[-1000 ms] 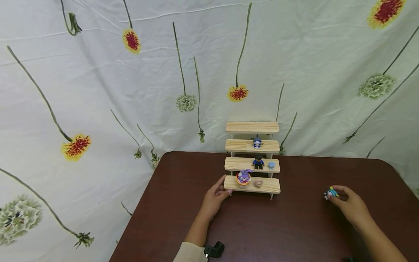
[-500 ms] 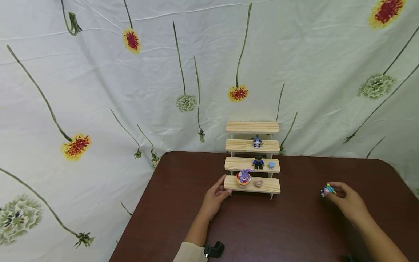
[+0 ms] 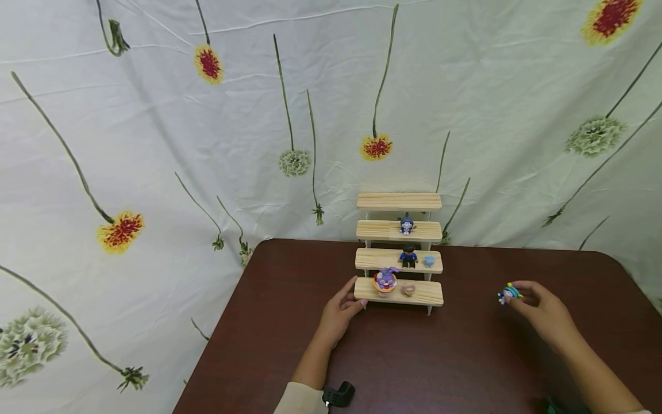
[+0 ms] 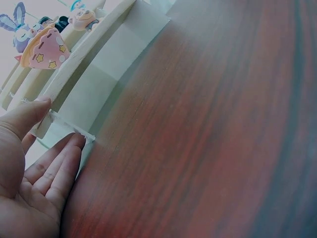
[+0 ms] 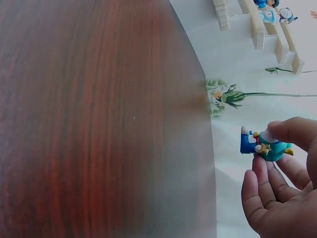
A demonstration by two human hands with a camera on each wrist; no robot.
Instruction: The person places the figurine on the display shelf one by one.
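Observation:
A small toy figurine (image 3: 509,293) with a teal and yellow hat and blue boots is pinched between the thumb and fingers of my right hand (image 3: 545,313), above the table. In the right wrist view the figurine (image 5: 265,145) lies sideways, a gold star at its front. My left hand (image 3: 338,313) holds the left end of the lowest step of a four-tier wooden display stand (image 3: 426,294), thumb at the front edge. On that step are a purple rabbit-eared figurine (image 3: 385,280) in a pink cup (image 4: 47,52) and a small pinkish head-shaped figurine (image 3: 408,289).
The second step carries a black-haired toy figure (image 3: 408,257) and a small light-blue figurine (image 3: 429,261). A blue figurine (image 3: 406,224) sits one step higher. The dark brown table (image 3: 414,362) meets a flower-printed white cloth (image 3: 248,115) behind. A black wristband (image 3: 338,395) lies by my left sleeve.
My right hand has moved left and slightly farther from me, toward the stand, carrying the figurine. My left hand and the stand have stayed put.

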